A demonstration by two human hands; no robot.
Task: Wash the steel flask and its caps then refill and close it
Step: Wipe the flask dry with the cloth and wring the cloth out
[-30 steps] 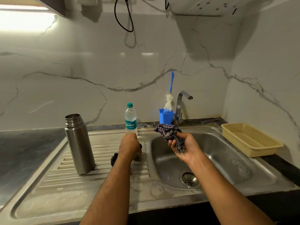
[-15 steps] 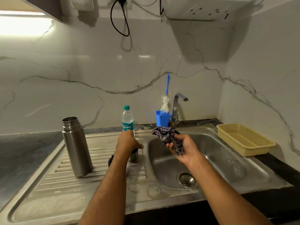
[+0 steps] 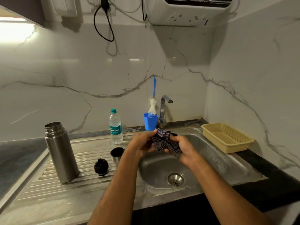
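You're looking at a tall brushed-steel flask (image 3: 60, 153), satin rather than mirror-bright, on the ribbed stainless drainboard (image 3: 48, 189), dull and water-streaked. The small steel cup cap (image 3: 117, 154) has the same finish; the black stopper cap (image 3: 101, 166) looks like glossy plastic. Your hands hold a crumpled checked cloth (image 3: 165, 141), soft and matt. The clear plastic water bottle (image 3: 115, 127) shines; the beige plastic basket (image 3: 227, 137) is matt mesh. The marble-look wall (image 3: 81, 70) is glossy.
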